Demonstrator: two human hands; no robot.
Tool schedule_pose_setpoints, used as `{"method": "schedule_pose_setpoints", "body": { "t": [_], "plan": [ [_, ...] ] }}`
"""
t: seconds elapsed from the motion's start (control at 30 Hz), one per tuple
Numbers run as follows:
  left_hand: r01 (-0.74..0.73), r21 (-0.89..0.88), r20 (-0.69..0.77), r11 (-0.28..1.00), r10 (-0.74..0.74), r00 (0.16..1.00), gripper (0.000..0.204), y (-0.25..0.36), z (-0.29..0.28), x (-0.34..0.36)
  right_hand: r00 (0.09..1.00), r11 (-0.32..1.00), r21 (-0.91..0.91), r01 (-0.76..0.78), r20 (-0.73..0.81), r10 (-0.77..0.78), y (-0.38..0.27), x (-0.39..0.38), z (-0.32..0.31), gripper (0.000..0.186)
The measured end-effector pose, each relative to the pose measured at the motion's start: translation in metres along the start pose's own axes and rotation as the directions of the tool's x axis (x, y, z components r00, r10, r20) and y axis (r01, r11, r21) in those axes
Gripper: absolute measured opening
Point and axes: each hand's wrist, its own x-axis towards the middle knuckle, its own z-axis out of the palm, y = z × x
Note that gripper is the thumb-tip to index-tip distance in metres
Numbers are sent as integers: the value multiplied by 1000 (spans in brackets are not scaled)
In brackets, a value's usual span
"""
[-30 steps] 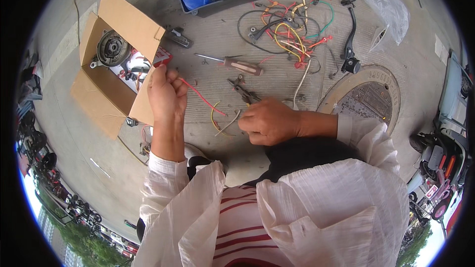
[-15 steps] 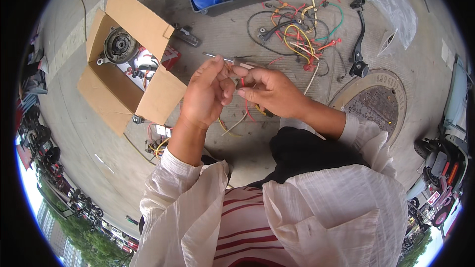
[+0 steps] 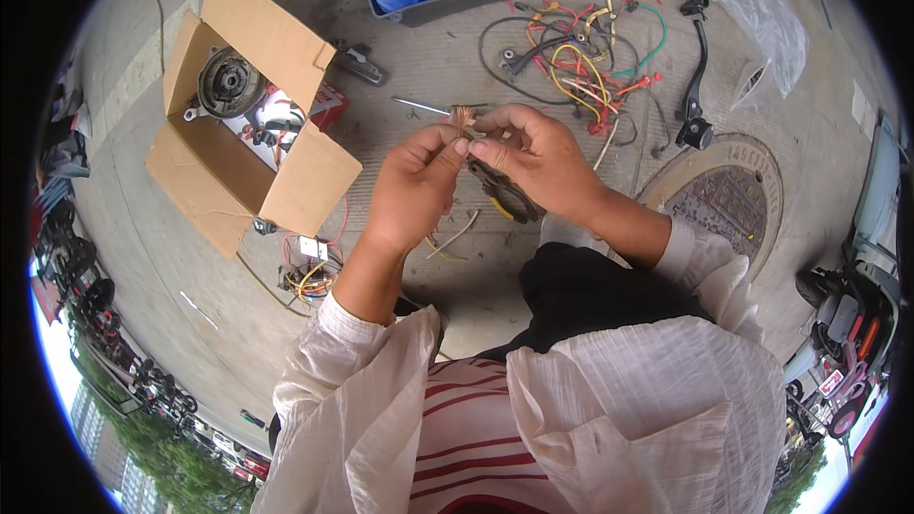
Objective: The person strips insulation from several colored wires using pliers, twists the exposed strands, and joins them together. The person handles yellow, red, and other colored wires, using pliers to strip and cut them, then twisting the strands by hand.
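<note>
My left hand and my right hand meet in front of me, both pinched on a thin wire with coppery strands at its top. Pliers with dark jaws and yellow on the handle show just below my right hand; I cannot tell whether they are held. Behind my fingers lies a screwdriver, mostly hidden apart from its metal shaft. Below and left, small parts with red and yellow wires sit on the concrete.
An open cardboard box with metal parts is left. A dark tray of bottles, tangled coloured wires, a black lever and a plastic bag lie ahead. A manhole cover is right; parked scooters line the edges.
My left hand has left the box flap and moved right and inward. My right hand has risen from the pliers' spot. The two now meet, pinched on the wire.
</note>
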Motion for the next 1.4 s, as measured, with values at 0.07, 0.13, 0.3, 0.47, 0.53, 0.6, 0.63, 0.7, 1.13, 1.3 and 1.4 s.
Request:
{"method": "schedule_pose_setpoints", "body": {
  "t": [0.07, 0.13, 0.3, 0.47, 0.53, 0.6, 0.63, 0.7, 1.13, 1.3, 1.4],
  "plan": [
    [19, 168, 14, 986, -21, 1000, 17, 11, 9, -5, 989, 975, 180, -131, 95, 116, -3, 3, -5, 19],
    [26, 210, 10, 977, -28, 1000, 18, 7, 10, -7, 972, 947, 254, -197, 174, 156, -13, 6, -9, 17],
    [51, 15, 94, 999, -53, 994, 18, 5, 9, -9, 980, 936, 292, -195, 103, 172, -17, 8, -16, 11],
    [123, -283, 28, 951, -120, 992, 18, 2, 15, -10, 988, 879, 452, -152, 36, 152, -13, 6, -10, 12],
    [171, -332, 47, 928, -165, 985, 19, 1, 17, -10, 989, 874, 465, -140, 29, 143, -7, 5, -11, 13],
    [233, -371, 110, 899, -207, 972, 19, 1, 14, -11, 982, 882, 439, -174, 7, 190, -7, 4, -13, 14],
    [268, -385, 165, 883, -220, 961, 19, 3, 9, -4, 977, 885, 425, -191, -4, 213, -6, 4, -15, 14],
    [324, -408, 241, 853, -242, 940, 18, 3, 3, 4, 975, 896, 394, -202, -5, 222, -4, 7, -17, 19],
    [253, -729, 52, 636, -316, 947, 14, 2, -16, 21, 656, 794, 63, -604, 606, 451, -21, 0, -10, 33],
    [170, -710, -36, 684, -275, 961, 13, -2, -19, 22, 625, 764, 64, -642, 621, 472, -15, -2, -5, 18],
    [97, -671, -194, 735, -300, 934, 14, 0, -13, 26, 714, 822, 101, -560, 561, 418, -13, -7, 1, 11]
  ]
}}
